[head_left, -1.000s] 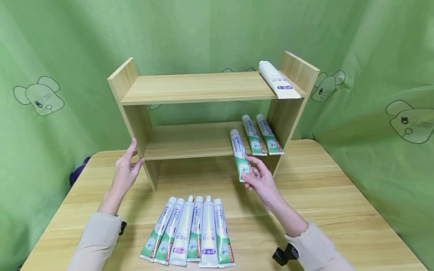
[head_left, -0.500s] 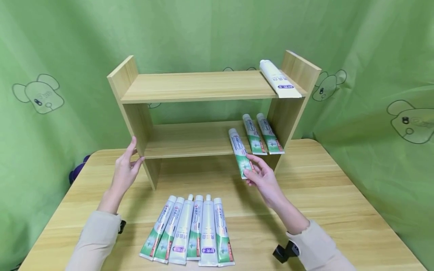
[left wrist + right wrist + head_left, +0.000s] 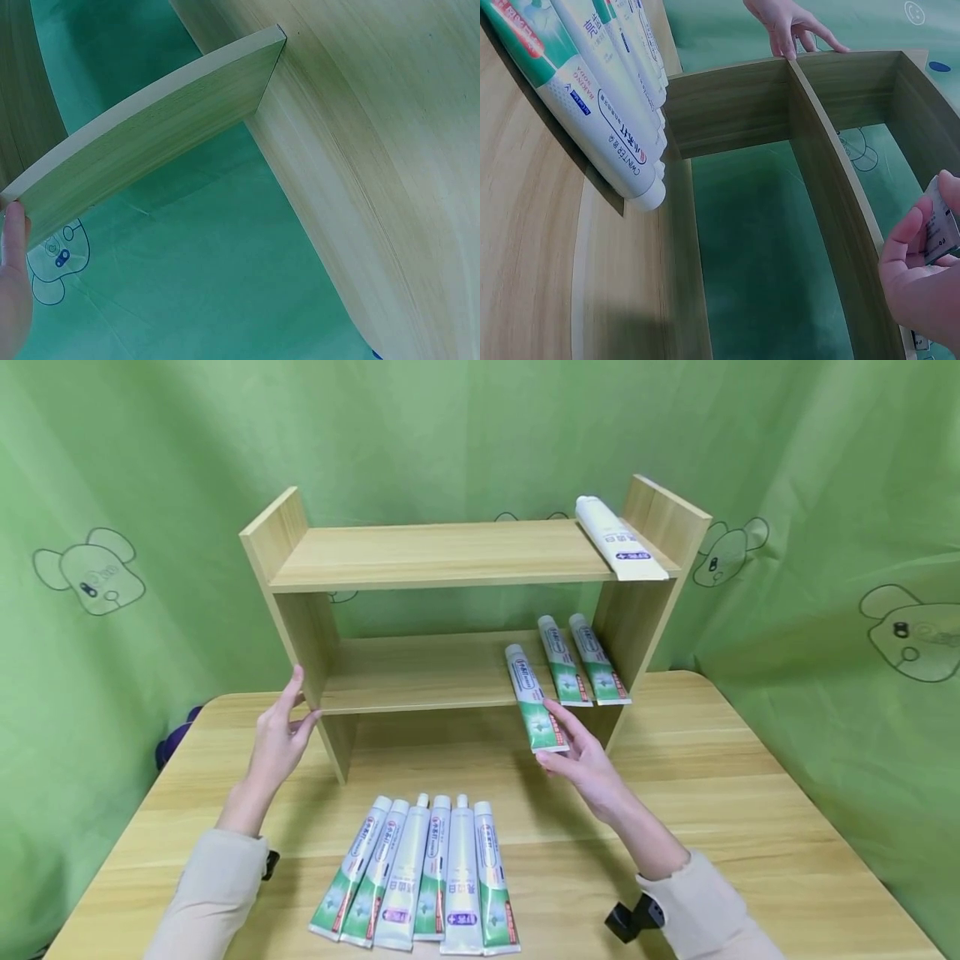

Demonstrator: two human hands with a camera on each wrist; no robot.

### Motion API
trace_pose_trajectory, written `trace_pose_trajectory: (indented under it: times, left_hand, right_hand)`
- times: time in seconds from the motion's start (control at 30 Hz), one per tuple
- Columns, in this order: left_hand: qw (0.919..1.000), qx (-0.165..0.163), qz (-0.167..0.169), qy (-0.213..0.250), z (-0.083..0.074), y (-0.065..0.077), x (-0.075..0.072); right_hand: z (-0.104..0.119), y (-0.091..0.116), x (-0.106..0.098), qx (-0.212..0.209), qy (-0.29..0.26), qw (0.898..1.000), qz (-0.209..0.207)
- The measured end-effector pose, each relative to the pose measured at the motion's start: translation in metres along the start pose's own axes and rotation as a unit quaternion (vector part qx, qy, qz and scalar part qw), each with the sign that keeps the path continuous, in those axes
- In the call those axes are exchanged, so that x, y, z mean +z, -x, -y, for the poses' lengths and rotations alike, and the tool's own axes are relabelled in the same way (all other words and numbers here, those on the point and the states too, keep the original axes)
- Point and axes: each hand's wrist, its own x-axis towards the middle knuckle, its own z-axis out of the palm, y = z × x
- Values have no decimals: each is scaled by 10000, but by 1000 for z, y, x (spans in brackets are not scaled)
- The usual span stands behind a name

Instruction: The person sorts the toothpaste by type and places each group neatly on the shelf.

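Observation:
My right hand (image 3: 588, 768) holds a green-and-white toothpaste tube (image 3: 534, 706) at its flat crimped end, thumb at the bottom edge and fingers along the right side. The tube's capped end overlaps the middle board of the wooden shelf (image 3: 420, 672), left of two matching tubes (image 3: 564, 662). In the right wrist view, the held tube (image 3: 941, 229) shows only partly between thumb and fingers. My left hand (image 3: 276, 739) touches the shelf's left side with extended fingers, its thumb at the middle board's front corner. The left wrist view shows one digit (image 3: 13, 236) against a board edge.
Several toothpaste tubes (image 3: 431, 877), green-and-white and white-and-purple, lie in a row on the table (image 3: 720, 793) before the shelf. A white tube (image 3: 617, 539) lies on the top board at the right, its end over the front edge. A green curtain (image 3: 450, 435) hangs behind.
The held tube has risen slightly and its crimped end has swung a little right. My right thumb has slid to its bottom edge. The left hand stays at the shelf.

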Motion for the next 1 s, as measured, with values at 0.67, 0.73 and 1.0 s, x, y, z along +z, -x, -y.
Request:
trace_pose_trajectory:
  times: [0.67,0.73,1.0]
  left_hand:
    - [10000,54,-78,17,1,1,1]
    - [10000,64,-57,-1,1,2,1]
    - [9998,168,-49,27,3,1,0]
  right_hand:
    - [-5,-9,3,-372,711,9948,-619]
    - [-6,-10,3,-402,739,9941,-684]
    - [-8,-14,4,-591,752,9904,-995]
